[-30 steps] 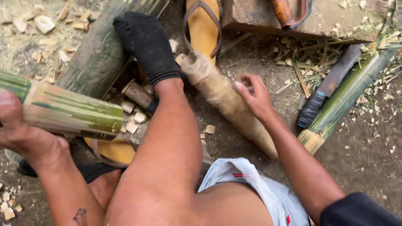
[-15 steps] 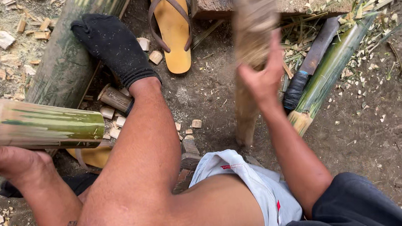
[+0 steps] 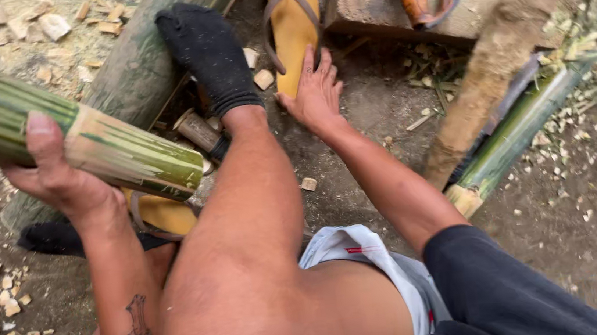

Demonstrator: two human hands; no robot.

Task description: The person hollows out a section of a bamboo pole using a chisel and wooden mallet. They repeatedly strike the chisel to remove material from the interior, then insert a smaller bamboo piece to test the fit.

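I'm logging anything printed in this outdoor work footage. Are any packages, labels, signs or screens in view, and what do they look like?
None in view: no package, sign or screen.
Nearest thing to a label: a small red mark on the light shorts, too small to make out.
Left hand holds a green bamboo pole.
Right hand touches a yellow sandal.

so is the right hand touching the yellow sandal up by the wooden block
Touching. The head view shows the right hand flat, its fingertips lying against the edge of the yellow sandal, with no gap between them.
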